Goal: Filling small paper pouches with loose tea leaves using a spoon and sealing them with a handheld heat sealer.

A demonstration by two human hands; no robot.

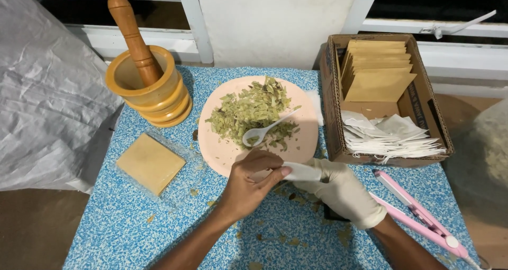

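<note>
My bare left hand (248, 184) and my white-gloved right hand (341, 189) meet just below a pink plate (304, 143). Between them they pinch a small white filter bag (302, 171), the left fingers at its left end and the glove around its right end. On the plate lies a heap of dried green leaf pieces (248, 108), with a white plastic spoon (262, 132) resting bowl-down at the heap's near edge.
A wooden mortar with its pestle (145, 84) stands at the back left. A tan square packet (150, 163) lies to the left. A cardboard box (330, 116) holds brown envelopes and white bags. A pink clamp tool (418, 214) lies at the right. Leaf crumbs dot the blue cloth (121, 227).
</note>
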